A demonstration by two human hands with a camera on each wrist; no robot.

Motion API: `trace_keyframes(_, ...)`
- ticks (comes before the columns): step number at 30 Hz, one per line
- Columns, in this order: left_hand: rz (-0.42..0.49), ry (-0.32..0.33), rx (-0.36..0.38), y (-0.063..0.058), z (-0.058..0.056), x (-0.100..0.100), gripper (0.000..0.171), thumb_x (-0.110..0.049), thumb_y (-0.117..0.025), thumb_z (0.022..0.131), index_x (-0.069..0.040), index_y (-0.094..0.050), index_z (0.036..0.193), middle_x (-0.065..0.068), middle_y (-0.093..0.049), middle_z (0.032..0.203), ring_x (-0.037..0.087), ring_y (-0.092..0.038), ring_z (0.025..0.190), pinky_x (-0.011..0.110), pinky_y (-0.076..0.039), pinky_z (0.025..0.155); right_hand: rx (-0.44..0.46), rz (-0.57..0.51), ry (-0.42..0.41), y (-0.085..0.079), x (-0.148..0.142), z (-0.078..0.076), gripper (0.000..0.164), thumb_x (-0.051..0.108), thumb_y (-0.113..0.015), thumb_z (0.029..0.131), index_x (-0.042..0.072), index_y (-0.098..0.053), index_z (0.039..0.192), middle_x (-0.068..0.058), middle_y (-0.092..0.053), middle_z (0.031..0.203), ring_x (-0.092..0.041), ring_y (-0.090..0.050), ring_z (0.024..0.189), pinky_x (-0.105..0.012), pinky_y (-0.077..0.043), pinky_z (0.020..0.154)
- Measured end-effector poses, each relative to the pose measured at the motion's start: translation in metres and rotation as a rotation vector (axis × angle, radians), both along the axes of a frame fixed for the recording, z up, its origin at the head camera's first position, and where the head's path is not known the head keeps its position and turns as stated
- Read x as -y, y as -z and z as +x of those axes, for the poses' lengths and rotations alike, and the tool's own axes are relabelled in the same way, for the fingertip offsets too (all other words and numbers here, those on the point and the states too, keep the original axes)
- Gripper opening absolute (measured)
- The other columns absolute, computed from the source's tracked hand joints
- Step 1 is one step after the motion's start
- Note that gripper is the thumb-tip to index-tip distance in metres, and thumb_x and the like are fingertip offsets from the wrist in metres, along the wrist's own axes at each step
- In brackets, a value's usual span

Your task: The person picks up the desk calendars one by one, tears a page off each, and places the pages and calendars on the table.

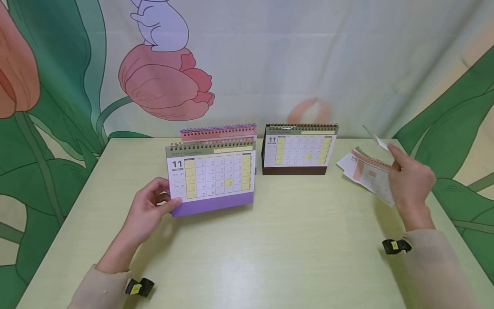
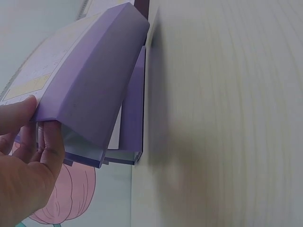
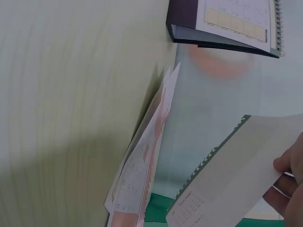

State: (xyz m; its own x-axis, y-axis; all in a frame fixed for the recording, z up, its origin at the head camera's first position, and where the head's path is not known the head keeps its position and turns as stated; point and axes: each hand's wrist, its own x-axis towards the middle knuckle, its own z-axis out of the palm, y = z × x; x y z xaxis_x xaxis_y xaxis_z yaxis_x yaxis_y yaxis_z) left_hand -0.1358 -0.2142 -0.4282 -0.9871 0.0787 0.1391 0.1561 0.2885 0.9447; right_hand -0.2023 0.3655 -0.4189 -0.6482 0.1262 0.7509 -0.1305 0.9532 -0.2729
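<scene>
My left hand [image 1: 148, 210] grips the lower left corner of a purple-based desk calendar [image 1: 214, 208], its thumb on the front page marked 11. In the left wrist view this calendar [image 2: 94, 80] is lifted off the table and tilted. Over at the right, my right hand [image 1: 412, 182] pinches a loose calendar page [image 3: 241, 165] whose green edge is torn along the holes. Beneath that page lies a small pile of loose calendar pages [image 1: 372, 176], the top one marked 05.
A brown-based desk calendar [image 1: 295, 171] stands at the back centre, also showing 11. Behind the lifted calendar stands another spiral calendar [image 1: 218, 134] with a pink page, partly hidden. A printed curtain [image 1: 251, 64] hangs at the table's [image 1: 278, 249] back edge.
</scene>
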Motion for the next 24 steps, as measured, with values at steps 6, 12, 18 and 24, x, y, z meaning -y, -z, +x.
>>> trace_keyframes(6,0.012,0.002,-0.009,0.001,0.000,0.001,0.025,0.007,-0.071,0.093,0.003,-0.061,0.116,0.017,-0.065,0.115,0.024,-0.063,0.089,0.026,-0.055,0.068,0.119,0.102,-0.012,0.001,-0.003,-0.003,0.052,-0.012,-0.046,0.091,0.012,-0.071,0.129,-0.017,-0.074,0.109,-0.019,-0.018,0.045,-0.036,-0.014,0.048)
trace_keyframes(12,0.016,0.001,0.006,0.000,-0.001,0.000,0.025,0.006,-0.070,0.093,0.002,-0.060,0.116,0.015,-0.065,0.115,0.025,-0.063,0.090,0.025,-0.056,0.070,0.168,0.192,-0.035,0.004,-0.005,-0.006,0.047,-0.010,-0.045,0.094,0.009,-0.073,0.125,-0.020,-0.069,0.119,-0.019,-0.023,0.039,-0.036,-0.015,0.045)
trace_keyframes(18,0.027,-0.001,0.019,-0.003,0.000,0.000,0.025,0.006,-0.070,0.094,0.002,-0.059,0.116,0.015,-0.064,0.116,0.025,-0.063,0.091,0.025,-0.056,0.071,0.333,0.245,-0.035,0.010,-0.003,-0.009,0.049,-0.009,-0.041,0.091,0.008,-0.073,0.125,-0.025,-0.068,0.118,-0.019,-0.023,0.043,-0.037,-0.021,0.039)
trace_keyframes(24,0.032,0.005,0.018,-0.003,0.000,-0.001,0.025,0.006,-0.070,0.094,0.003,-0.059,0.116,0.016,-0.065,0.116,0.025,-0.064,0.090,0.026,-0.057,0.071,0.408,0.287,-0.047,0.019,-0.003,-0.012,0.034,0.000,-0.065,0.092,0.009,-0.072,0.124,-0.025,-0.069,0.116,-0.030,-0.042,0.042,-0.041,-0.027,0.037)
